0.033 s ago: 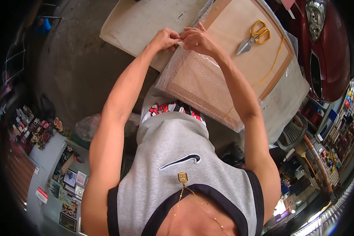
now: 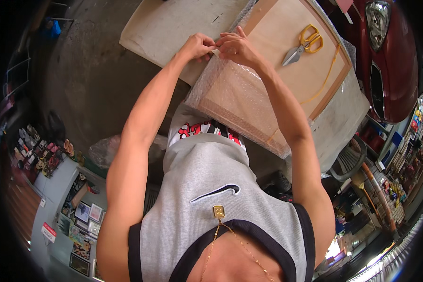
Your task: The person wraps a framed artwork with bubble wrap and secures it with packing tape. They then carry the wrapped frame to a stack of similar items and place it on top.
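Bubble wrap (image 2: 225, 89) covers the near part of a framed board (image 2: 277, 35) on the tabletop (image 2: 160, 28); at its left edge the left hand (image 2: 197, 46) pinches a pale strip (image 2: 215, 52) between its fingers, the right hand (image 2: 239, 48) grips unclearly; uneven pulling could tear the strip, a jolt slide the scissors (image 2: 303, 47)

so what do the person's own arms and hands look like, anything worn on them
Both the left arm and right arm are bare, under a grey sleeveless top with black trim at the armholes. The left hand and right hand are ungloved, and no watch or bracelet shows.
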The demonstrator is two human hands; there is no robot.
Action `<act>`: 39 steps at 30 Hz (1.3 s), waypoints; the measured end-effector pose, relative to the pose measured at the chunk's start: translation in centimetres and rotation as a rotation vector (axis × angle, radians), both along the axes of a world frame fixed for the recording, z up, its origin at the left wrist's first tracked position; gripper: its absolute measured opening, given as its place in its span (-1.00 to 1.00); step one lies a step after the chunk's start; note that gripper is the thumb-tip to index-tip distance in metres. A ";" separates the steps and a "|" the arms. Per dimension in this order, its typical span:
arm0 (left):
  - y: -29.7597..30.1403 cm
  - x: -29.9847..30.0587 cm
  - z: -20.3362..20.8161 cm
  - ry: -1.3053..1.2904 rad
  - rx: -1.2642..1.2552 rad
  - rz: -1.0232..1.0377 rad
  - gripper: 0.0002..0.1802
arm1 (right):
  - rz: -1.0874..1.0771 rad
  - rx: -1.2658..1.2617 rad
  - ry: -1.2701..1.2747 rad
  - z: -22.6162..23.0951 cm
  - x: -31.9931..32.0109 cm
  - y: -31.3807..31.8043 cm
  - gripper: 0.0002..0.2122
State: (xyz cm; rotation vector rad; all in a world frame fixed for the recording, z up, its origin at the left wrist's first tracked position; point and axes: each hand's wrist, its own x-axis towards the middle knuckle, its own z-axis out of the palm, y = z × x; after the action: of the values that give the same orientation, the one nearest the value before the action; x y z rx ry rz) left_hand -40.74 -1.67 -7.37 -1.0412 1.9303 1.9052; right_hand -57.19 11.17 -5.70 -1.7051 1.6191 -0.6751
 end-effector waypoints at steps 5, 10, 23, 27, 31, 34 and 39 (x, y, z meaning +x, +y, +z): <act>-0.4 -0.3 0.1 -0.003 -0.043 -0.010 -0.81 | -0.047 -0.069 0.046 -1.0 0.2 -0.8 -0.89; -0.5 -0.2 -0.1 -0.005 -0.006 0.020 -0.78 | -0.042 -0.115 0.107 -0.8 0.5 -0.7 -0.87; 2.1 2.4 -0.3 0.237 -0.379 0.164 -0.74 | 0.034 0.037 0.299 1.1 0.6 -2.2 -0.84; 3.3 2.1 0.0 0.155 -0.661 0.232 -0.73 | -0.014 0.025 0.273 1.0 0.8 -2.0 -0.84; 4.0 1.0 0.6 -0.072 -0.855 0.153 -0.68 | -0.039 -0.070 0.277 0.3 1.0 -1.4 -0.84; 3.5 0.9 1.2 -0.153 -0.837 0.079 -0.68 | 0.016 -0.107 0.356 0.1 1.1 -1.1 -0.85; 3.7 5.8 1.9 -0.176 -1.058 0.324 -0.43 | 0.092 -0.067 0.509 0.0 1.1 -1.5 -0.86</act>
State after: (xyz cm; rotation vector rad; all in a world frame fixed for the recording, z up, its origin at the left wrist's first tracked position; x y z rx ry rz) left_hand -34.98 2.01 -5.44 -1.7641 2.8048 0.7145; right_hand -56.06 9.69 -5.73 -2.1057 1.8498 -0.2596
